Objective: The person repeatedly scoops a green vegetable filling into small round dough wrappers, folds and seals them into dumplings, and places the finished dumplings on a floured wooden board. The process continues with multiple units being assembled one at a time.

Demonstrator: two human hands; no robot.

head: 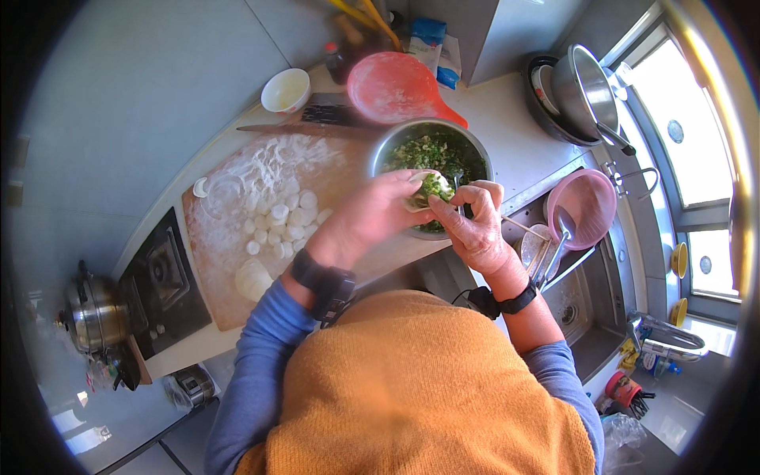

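Observation:
My left hand (380, 205) cups a round dumpling wrapper (418, 203) over the steel mixing bowl. A mound of chopped green filling (436, 187) sits in the wrapper. My right hand (475, 228) meets it from the other side, thumb and forefinger at the wrapper's near edge. Beneath both hands is the steel bowl (379, 155), holding more of the green filling. Part of a metal utensil (458, 180) shows beside the right fingers; the hand hides the rest. A thin wooden stick (522, 228) emerges behind the right hand, and I cannot tell whether it is held.
A floured wooden board (219, 279) carries several small dough pieces (279, 219) and a larger dough lump (253, 279). Behind lie a cleaver (279, 127), a white bowl (286, 90) and a red floured scoop (392, 86). A pink basin (585, 208) stands by the sink (594, 297) at right.

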